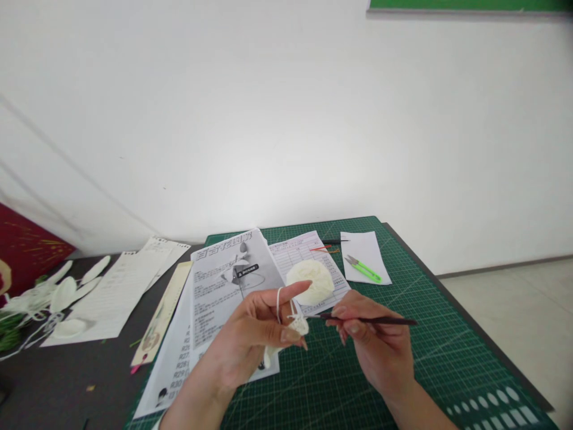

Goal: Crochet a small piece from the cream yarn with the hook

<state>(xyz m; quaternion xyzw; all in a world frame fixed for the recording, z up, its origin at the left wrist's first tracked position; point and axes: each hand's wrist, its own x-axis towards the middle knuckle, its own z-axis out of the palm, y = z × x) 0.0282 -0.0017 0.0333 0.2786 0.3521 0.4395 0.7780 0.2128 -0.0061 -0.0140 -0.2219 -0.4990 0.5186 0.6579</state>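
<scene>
My left hand (255, 328) pinches a small white crochet piece (299, 325) between thumb and fingers, its index finger stretched out with a strand of white yarn (278, 301) looped over it. In my right hand (373, 340) is a crochet hook (387, 321) with a dark handle, held like a pen. The thin metal tip of the hook meets the top of the crochet piece; whether it passes through a stitch is too small to tell. Just behind the hands a cream ball of yarn (316, 280) rests on a printed sheet.
Green thread snips (364, 270) lie on white paper (378, 245) at the back right of the green cutting mat (430, 352). Printed pattern sheets (215, 298) and a bookmark-like strip (163, 313) lie on the left. Finished white crochet petals (65, 294) sit at the far left. A wall stands behind.
</scene>
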